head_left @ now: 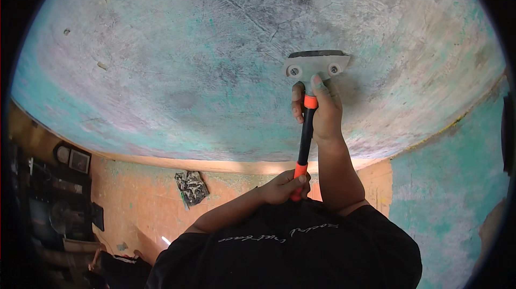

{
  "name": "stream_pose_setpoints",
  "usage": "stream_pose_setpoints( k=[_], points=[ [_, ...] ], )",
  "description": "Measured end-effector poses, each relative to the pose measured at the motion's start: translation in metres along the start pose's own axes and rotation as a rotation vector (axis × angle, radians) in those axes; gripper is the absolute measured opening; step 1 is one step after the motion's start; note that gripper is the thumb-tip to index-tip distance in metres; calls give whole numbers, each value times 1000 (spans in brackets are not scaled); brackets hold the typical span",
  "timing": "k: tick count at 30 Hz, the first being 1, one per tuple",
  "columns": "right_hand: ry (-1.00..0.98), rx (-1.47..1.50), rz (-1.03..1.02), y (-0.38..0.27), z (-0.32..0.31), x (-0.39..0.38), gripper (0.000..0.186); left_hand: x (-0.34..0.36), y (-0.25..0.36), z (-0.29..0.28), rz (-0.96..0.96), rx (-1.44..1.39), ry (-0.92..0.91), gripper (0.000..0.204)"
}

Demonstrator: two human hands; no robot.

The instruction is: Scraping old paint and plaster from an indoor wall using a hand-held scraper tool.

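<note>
A long-handled scraper (pixel 307 134) with a black shaft, orange bands and a wide grey head stands against the wall (pixel 177 63). Two screws show on its head, and a dark blade edge runs along the top. My right hand (pixel 327 110) is wrapped round the neck just below the head, thumb up on the grey part. Lower down, my left hand (pixel 286 187) closes round the orange end of the handle. The wall's turquoise and whitish paint is patchy, with grey scuffs and a long crack above the scraper to the left.
On the orange floor (pixel 129 192) lies a crumpled camouflage-patterned bundle (pixel 191 188). Dark furniture, a round fan (pixel 60 217) and a framed picture (pixel 79 160) are at the left. A person in dark clothes (pixel 121 270) is at the lower left. Another turquoise wall (pixel 435 181) stands at the right.
</note>
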State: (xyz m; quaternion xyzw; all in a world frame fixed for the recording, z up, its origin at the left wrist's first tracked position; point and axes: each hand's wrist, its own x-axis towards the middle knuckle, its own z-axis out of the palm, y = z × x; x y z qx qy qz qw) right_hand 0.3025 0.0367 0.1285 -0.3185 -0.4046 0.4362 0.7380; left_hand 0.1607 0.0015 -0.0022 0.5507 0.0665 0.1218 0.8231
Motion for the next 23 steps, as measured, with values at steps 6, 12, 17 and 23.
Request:
stream_pose_setpoints(
  k=[6, 12, 17, 23],
  points=[
    [29, 3, 15, -12, 16, 6, 30, 5, 13, -1, 13, 15, -34, 33],
    [104, -102, -28, -18, 17, 2, 25, 3, 14, -2, -19, -31, -112, 31],
    [113, -115, -10, -16, 16, 2, 25, 4, 16, -3, -55, -58, -172, 30],
    [117, -118, -34, -17, 22, 3, 24, 1, 20, -4, -8, -20, -168, 29]
  ],
)
